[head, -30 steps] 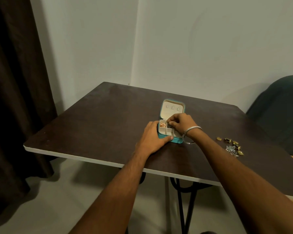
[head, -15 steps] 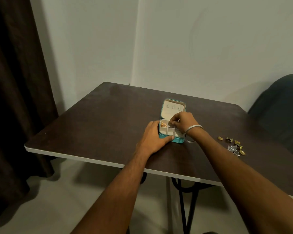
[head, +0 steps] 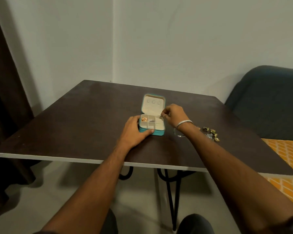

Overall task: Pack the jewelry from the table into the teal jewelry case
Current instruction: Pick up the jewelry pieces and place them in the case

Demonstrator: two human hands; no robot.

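At frame centre, the open case (head: 152,125) is gripped at its left side by the left hand (head: 134,130). The right hand (head: 173,114) is curled at the case's right edge; whether anything is pinched cannot be told. Loose jewelry (head: 211,133) at right is partly hidden by the forearm and too small to identify.

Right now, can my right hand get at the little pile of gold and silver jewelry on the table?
Probably yes: the pile of gold and silver jewelry lies bare on the dark table, just right of the right hand, with nothing between.
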